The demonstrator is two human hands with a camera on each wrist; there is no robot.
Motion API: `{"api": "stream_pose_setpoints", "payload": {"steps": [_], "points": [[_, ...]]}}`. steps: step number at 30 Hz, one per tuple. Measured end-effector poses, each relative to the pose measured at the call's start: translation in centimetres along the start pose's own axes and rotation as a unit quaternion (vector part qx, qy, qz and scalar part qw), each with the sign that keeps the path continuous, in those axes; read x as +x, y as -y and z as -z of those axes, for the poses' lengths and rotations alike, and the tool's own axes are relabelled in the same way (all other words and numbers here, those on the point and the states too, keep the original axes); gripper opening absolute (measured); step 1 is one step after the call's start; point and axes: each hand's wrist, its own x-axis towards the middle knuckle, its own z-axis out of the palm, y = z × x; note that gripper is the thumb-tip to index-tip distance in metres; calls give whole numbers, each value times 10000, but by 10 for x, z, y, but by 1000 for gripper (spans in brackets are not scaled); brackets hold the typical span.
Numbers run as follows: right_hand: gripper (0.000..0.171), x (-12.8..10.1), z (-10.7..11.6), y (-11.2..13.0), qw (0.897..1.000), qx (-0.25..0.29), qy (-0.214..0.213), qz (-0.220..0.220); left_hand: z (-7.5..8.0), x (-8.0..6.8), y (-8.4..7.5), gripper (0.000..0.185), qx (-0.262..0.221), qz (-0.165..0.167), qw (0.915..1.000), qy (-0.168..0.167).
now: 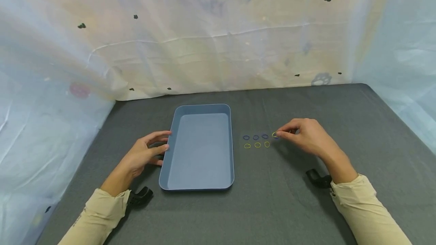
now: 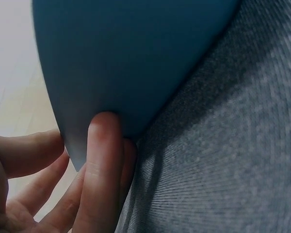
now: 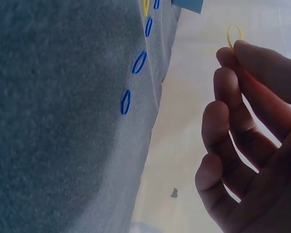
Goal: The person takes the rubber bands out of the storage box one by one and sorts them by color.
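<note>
My right hand (image 1: 308,137) pinches a small yellow rubber band (image 3: 229,35) between thumb and index finger, its loop standing up past the fingertips. In the head view, that band overlaps a blue rubber band (image 1: 276,138) at the right end of a row. Further left in this row lie more blue rubber bands (image 1: 256,137), with yellow rubber bands (image 1: 257,145) in a second row nearer me. At the left side of a blue-grey tray (image 1: 196,150), my left hand (image 1: 141,156) touches the outer wall (image 2: 116,63) with its fingertips; the thumb lies against that wall.
The tray stands on a grey cloth-covered table (image 1: 272,207), left of the rubber bands. Pale patterned sheeting (image 1: 218,59) hangs behind the table and along both sides. Black bands (image 1: 140,196) are worn at both wrists near the sleeves.
</note>
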Motion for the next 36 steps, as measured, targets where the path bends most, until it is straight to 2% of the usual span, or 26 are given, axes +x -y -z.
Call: {"api": "stream_pose_setpoints", "payload": {"steps": [23,36], "points": [[18,2,2,-12,9995,-294,77,-7,0,2,1,61,-77,-20,10000,6],[14,4,-7,-13,9981,-604,115,41,0,2,1,62,-31,-63,10000,-26]]}}
